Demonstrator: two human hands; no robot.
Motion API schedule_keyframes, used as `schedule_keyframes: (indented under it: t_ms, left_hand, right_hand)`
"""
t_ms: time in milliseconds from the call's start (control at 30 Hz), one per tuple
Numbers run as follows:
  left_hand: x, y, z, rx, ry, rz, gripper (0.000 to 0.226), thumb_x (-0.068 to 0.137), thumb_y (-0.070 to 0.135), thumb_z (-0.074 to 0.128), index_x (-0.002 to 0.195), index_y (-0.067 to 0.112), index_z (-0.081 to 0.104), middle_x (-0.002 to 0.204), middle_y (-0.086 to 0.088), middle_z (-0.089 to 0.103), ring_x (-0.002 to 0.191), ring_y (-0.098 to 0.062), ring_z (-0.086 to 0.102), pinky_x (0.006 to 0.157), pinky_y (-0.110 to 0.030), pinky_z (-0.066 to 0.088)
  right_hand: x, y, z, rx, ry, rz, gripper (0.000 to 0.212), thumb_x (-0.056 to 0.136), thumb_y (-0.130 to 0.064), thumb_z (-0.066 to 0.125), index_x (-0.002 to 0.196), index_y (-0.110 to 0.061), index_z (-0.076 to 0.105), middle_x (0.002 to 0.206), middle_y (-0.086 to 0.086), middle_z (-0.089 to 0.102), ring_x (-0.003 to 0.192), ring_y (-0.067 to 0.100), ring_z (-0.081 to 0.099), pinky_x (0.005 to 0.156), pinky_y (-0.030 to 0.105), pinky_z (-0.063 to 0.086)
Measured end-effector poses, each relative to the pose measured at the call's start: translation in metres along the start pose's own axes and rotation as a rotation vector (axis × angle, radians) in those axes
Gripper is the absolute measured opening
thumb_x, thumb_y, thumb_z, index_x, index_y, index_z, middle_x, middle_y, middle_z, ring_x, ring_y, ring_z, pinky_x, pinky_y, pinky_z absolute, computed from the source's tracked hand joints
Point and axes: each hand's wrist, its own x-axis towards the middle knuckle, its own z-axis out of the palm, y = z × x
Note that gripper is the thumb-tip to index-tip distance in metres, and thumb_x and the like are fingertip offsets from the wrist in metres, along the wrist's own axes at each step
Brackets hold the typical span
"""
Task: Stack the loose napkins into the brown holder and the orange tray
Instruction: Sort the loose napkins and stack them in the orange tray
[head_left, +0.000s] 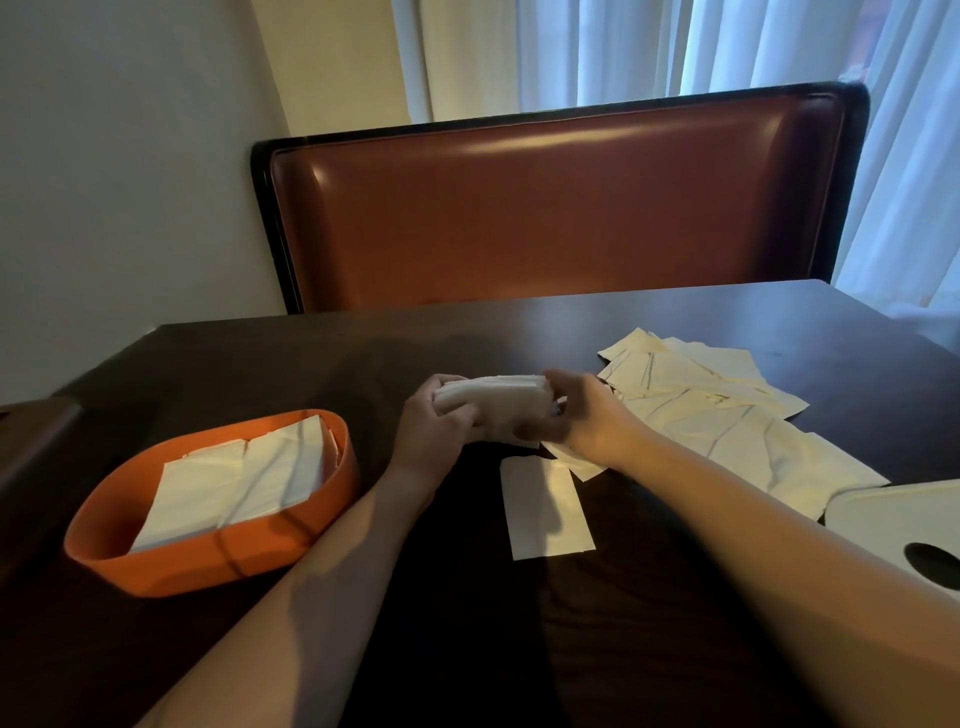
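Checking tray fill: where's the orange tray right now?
Head view, left side of the table: the orange tray sits beside the left hand, holding napkins.

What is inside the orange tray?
The orange tray holds white napkins, lying flat in overlapping layers. How many there are, and whether anything lies under them, cannot be seen.
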Motion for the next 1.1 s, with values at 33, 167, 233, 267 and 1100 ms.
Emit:
schedule_keyframes:
  t_ms: [33,167,233,267,1100]
  left_hand:
    - [0.001,0.0,0.0,0.017,-0.002,0.006,0.021,0.089,0.004,0.059,0.106,0.015,0.064,0.099,-0.006,0.067,0.094,-0.019,0.064,0.076,-0.028,0.056]
    - [0.001,0.002,0.0,-0.014,-0.014,0.007,0.017,0.091,0.008,0.056,0.105,0.012,0.066,0.101,-0.01,0.068,0.099,-0.028,0.064,0.088,-0.046,0.056]
    - [-0.001,0.003,0.001,-0.035,-0.007,-0.005,0.022,0.088,0.004,0.056,0.107,0.013,0.065,0.102,-0.006,0.064,0.102,-0.027,0.061,0.09,-0.045,0.055]
    - [-0.001,0.003,0.002,-0.046,0.0,-0.009,0.026,0.086,0.001,0.056,0.108,0.013,0.063,0.102,-0.004,0.062,0.102,-0.025,0.06,0.089,-0.044,0.055]
    - [-0.023,0.06,0.005,-0.181,0.105,0.195,0.028,0.096,0.011,0.053,0.118,0.024,0.043,0.104,0.01,0.049,0.095,-0.012,0.054,0.063,-0.012,0.053]
  right_hand:
    - [0.0,0.001,0.0,-0.04,0.005,0.008,0.022,0.084,-0.011,0.076,0.1,-0.009,0.062,0.084,-0.006,0.059,0.081,0.01,0.059,0.064,0.012,0.045]
    - [0.001,-0.001,-0.005,0.016,-0.01,-0.001,0.028,0.087,-0.009,0.073,0.11,-0.015,0.057,0.088,-0.013,0.056,0.081,0.007,0.055,0.067,0.004,0.045]
    - [0.001,-0.002,-0.006,-0.027,-0.045,0.009,0.043,0.082,-0.009,0.078,0.115,-0.018,0.052,0.096,-0.009,0.057,0.087,0.008,0.056,0.066,0.004,0.045]
    - [0.001,-0.002,-0.006,-0.038,-0.057,0.014,0.05,0.079,-0.009,0.081,0.118,-0.018,0.05,0.1,-0.008,0.057,0.089,0.007,0.056,0.067,0.005,0.046]
    - [0.002,-0.039,-0.014,0.27,0.099,-0.042,0.046,0.089,-0.034,0.067,0.13,-0.016,0.058,0.12,0.007,0.067,0.112,0.027,0.063,0.096,0.049,0.054]
